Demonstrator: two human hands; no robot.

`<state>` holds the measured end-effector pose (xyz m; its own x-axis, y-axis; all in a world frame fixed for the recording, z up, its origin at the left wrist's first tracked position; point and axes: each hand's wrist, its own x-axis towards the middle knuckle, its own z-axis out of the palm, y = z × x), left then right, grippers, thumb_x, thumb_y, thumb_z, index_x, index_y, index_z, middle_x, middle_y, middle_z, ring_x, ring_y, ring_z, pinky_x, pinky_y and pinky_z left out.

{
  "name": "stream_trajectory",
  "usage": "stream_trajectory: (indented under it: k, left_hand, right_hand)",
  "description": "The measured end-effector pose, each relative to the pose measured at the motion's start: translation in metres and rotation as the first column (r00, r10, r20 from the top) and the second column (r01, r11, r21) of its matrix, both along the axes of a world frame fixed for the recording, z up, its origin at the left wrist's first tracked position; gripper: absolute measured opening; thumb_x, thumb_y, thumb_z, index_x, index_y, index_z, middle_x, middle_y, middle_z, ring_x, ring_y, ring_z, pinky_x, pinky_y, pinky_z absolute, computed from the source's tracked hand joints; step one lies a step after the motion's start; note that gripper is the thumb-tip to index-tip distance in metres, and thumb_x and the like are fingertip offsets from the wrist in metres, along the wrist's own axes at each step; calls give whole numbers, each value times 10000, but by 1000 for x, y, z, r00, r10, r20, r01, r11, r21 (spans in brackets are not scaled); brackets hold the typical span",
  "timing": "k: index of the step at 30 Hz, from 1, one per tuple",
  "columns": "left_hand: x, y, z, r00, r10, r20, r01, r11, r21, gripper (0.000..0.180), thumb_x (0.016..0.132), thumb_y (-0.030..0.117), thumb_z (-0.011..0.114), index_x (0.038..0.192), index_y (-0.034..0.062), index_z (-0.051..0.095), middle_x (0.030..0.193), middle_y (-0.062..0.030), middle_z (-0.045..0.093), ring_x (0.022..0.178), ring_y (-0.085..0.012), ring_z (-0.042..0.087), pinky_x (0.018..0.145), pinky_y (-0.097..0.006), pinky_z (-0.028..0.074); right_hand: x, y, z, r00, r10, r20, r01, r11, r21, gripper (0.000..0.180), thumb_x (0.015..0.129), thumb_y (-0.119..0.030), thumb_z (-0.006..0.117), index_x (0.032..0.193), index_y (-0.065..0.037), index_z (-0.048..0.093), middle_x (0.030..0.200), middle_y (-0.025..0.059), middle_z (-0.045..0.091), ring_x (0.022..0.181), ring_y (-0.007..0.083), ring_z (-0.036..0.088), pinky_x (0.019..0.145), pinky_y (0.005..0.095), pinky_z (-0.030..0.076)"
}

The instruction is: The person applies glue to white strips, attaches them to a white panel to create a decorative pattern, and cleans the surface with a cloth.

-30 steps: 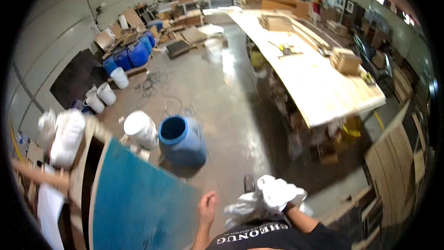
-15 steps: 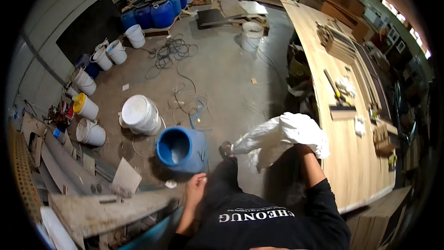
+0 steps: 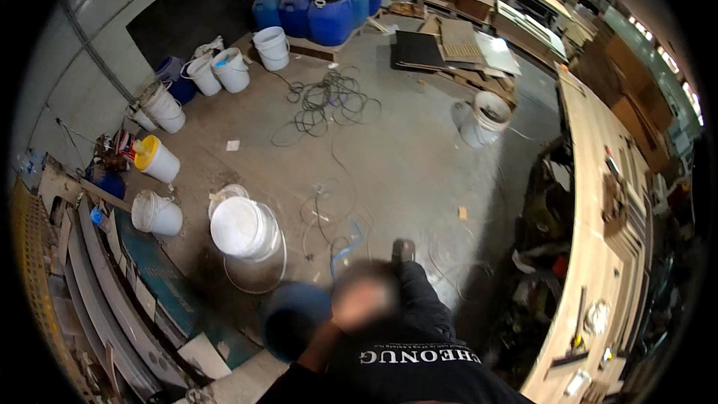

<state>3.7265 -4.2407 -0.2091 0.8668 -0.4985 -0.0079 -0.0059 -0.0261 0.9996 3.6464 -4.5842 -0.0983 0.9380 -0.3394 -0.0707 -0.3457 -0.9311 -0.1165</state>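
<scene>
Blue plastic drum [image 3: 293, 319], open-topped and seen from above, stands on the concrete floor [image 3: 404, 157] at the lower middle of the head view, just left of the person's dark-clothed torso [image 3: 407, 363]. A blurred patch lies just right of the drum's rim; a bare forearm [image 3: 323, 344] rises from the lower edge toward the drum, its upper end lost in motion blur. The left hand [image 3: 338, 323] is therefore only guessed at the blurred end of that forearm, close to or touching the drum's right edge; whether its fingers are spread or curled around anything cannot be told. The right hand does not show anywhere in the frame.

Just above and left of the drum stands a white bucket [image 3: 243, 228], lid on, with a loose white ring on the floor around its base. Farther left are a smaller white bucket [image 3: 155, 214] and a white bucket with a yellow lid [image 3: 155, 159]. Loose cables [image 3: 329, 101] lie coiled in the middle of the floor, well apart from the drum. A row of large blue barrels [image 3: 318, 15] stands at the top. A long pale wooden workbench [image 3: 598, 209] curves down the right side, with tools on it. Stacked boards [image 3: 97, 277] lean at the lower left.
</scene>
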Motion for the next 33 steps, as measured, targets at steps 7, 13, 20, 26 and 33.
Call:
stream_trajectory:
  k: [7,13,20,26,33]
  left_hand:
    - [274,-34,65,974,209,-88,-154,893,424,303,897,226,611,1150,60,608,931,-65,660,805,-139,594,707,-280,483]
    - [431,51,108,927,365,89,-348,743,572,314,914,234,552,1169,52,578,1001,-101,648,910,-199,610,783,-330,493]
    - [520,195,62,442,889,120,-753,295,588,241,868,139,589,1076,22,618,979,-146,671,893,-269,649,792,-343,497]
    - [713,315,34,503,836,220,-714,258,651,301,843,281,631,1076,91,646,1019,-158,649,933,-299,629,825,-347,488]
    - [974,436,141,573,795,200,-770,438,463,252,869,212,593,1047,37,626,975,-158,648,871,-284,640,759,-367,495]
  right_hand:
    - [310,15,-58,978,207,5,-207,977,57,113,749,-186,569,737,-81,606,687,71,570,625,242,571,560,359,446]
    - [650,85,-5,841,467,272,-475,879,-41,107,758,-176,560,755,-78,603,712,64,570,653,223,574,582,350,449]
    - [1008,233,49,653,520,551,-462,850,-254,102,769,-163,550,776,-74,599,741,55,570,685,201,577,607,340,452]
    - [1223,352,-24,793,313,523,319,517,-794,99,779,-153,542,793,-71,596,765,47,570,713,181,579,628,332,455]
    - [1258,437,-41,737,532,417,-452,847,-281,347,789,-357,619,1004,-85,609,928,97,644,936,216,594,832,388,469]
